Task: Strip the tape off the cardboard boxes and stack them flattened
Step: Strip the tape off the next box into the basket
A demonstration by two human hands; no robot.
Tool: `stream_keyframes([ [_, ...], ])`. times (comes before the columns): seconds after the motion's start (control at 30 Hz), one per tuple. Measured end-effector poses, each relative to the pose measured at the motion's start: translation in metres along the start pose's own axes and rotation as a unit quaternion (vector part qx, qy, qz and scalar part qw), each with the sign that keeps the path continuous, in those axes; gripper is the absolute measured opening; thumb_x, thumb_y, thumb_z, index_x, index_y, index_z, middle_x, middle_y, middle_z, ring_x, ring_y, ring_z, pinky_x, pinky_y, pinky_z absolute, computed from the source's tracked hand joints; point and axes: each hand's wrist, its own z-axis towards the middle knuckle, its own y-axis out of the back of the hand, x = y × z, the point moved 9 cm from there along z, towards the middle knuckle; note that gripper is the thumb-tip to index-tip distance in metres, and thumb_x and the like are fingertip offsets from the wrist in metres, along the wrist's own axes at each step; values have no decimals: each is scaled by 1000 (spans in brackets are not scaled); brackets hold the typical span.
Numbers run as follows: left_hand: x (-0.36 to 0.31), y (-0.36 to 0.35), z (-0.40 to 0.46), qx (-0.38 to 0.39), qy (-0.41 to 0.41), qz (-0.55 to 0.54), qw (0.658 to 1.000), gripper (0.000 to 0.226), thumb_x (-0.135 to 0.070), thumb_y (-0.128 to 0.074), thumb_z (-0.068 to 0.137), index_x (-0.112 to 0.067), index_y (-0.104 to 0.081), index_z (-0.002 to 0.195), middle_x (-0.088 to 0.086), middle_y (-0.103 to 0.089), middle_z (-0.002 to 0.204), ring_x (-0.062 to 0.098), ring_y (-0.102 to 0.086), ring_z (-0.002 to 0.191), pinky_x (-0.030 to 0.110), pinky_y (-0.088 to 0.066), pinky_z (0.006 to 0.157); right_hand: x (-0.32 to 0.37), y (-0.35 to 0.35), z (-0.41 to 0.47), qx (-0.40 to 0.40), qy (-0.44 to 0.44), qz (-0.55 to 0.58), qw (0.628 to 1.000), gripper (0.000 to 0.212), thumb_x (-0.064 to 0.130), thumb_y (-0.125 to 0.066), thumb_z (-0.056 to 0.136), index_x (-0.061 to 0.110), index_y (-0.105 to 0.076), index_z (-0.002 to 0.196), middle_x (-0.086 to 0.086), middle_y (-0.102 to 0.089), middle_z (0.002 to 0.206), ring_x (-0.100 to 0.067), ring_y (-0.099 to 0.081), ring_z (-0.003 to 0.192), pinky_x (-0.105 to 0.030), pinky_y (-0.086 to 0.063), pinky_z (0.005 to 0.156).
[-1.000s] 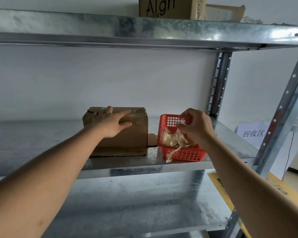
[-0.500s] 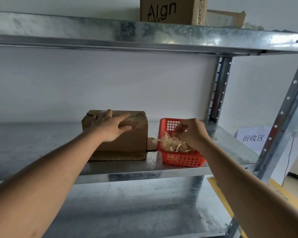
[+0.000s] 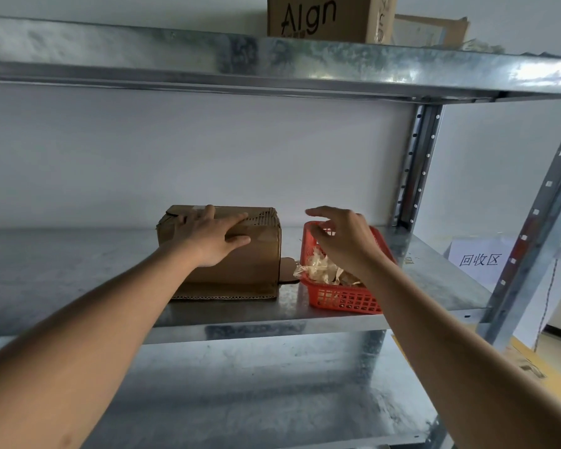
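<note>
A brown cardboard box (image 3: 253, 260) stands on the middle metal shelf (image 3: 78, 280), on top of a flat piece of corrugated cardboard (image 3: 227, 294). My left hand (image 3: 208, 236) rests on the box's top front edge with its fingers spread flat. To the right sits a red plastic basket (image 3: 344, 298) holding crumpled strips of clear tape (image 3: 318, 270). My right hand (image 3: 344, 241) hovers above the basket with its fingers loosely spread and nothing in them.
On the top shelf stands a cardboard box printed "Algn" (image 3: 324, 17), with another box (image 3: 434, 29) behind it. Steel uprights (image 3: 415, 163) frame the right side. A white sign with characters (image 3: 480, 259) hangs beyond the rack. A lower shelf (image 3: 240, 400) lies below.
My right hand was pinching tape down in the basket; now it has let go, lifted and spread its fingers. The tape lies in the basket. My left hand has stayed on the box.
</note>
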Motion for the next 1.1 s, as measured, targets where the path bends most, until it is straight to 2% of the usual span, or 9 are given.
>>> stream_keyframes([
  [0.1, 2, 0, -2, -10, -9, -12, 1000, 67, -84, -26, 90, -62, -19, 152, 7, -38, 148, 36, -30, 147, 61, -25, 116, 24, -31, 3, 64, 28, -1, 998, 43, 37, -63, 101, 26, -60, 143, -1, -69, 133, -16, -64, 122, -22, -42, 92],
  [0.27, 3, 6, -7, -26, -24, -40, 999, 59, -80, -36, 93, -63, -27, 149, 0, -42, 143, 29, -34, 144, 57, -25, 116, 49, -70, 16, 112, 61, -40, 991, 38, 41, -65, 96, 22, -64, 129, -2, -60, 125, -19, -59, 104, -15, -37, 67],
  [0.43, 4, 22, -17, -29, -54, -100, 993, 56, -76, -55, 89, -62, -38, 140, -7, -47, 136, 26, -46, 133, 55, -38, 110, 61, -76, 26, 128, 69, -118, 982, 62, 45, -75, 87, 18, -56, 140, -5, -45, 127, -24, -57, 105, -38, -55, 91],
  [0.63, -2, 44, -25, -65, -99, -89, 989, 56, -70, -65, 85, -56, -42, 134, -9, -53, 116, 28, -56, 117, 47, -30, 105, 72, -65, 26, 121, 81, -140, 979, 69, 45, -83, 81, 16, -52, 135, -4, -48, 122, -21, -57, 102, -36, -54, 86],
  [0.77, 12, 58, -27, -66, -87, -114, 987, 41, -80, -39, 91, -48, -51, 113, -14, -59, 109, 19, -58, 104, 44, -27, 93, 77, -62, 15, 87, 85, -114, 986, 68, 40, -84, 82, 22, -41, 131, -2, -52, 119, -21, -59, 99, -38, -59, 79],
  [0.83, 30, 70, -25, -77, -47, -128, 988, 59, -79, -23, 95, -31, -57, 89, -8, -60, 94, 20, -60, 91, 46, -30, 92, 81, -63, 7, 62, 101, -89, 989, 64, 33, -84, 84, 24, -37, 126, -2, -55, 117, -21, -60, 96, -37, -61, 73],
  [0.9, 55, 79, -22, -83, -1, -134, 987, 64, -71, -26, 101, -18, -48, 72, -1, -52, 75, 23, -59, 74, 44, -38, 88, 85, -63, -1, 37, 114, -66, 991, 59, 26, -82, 86, 25, -36, 124, -3, -56, 118, -23, -61, 96, -38, -62, 68],
  [1.03, 97, 53, -28, 61, 82, -278, 955, 35, -46, -48, 101, -17, -56, 82, 3, -50, 86, 22, -52, 79, 34, -41, 78, 91, -61, -13, 9, 111, -36, 993, 45, 27, -81, 87, 23, -55, 124, 0, -56, 125, -21, -60, 105, -33, -62, 76],
  [1.1, 97, 39, -40, 138, 95, -317, 933, 28, -42, -45, 102, -33, -71, 104, -5, -62, 108, 18, -60, 98, 35, -54, 86, 92, -53, -15, -8, 87, 34, 996, 29, 44, -82, 85, 21, -69, 96, 4, -64, 108, -14, -62, 94, -23, -55, 74],
])
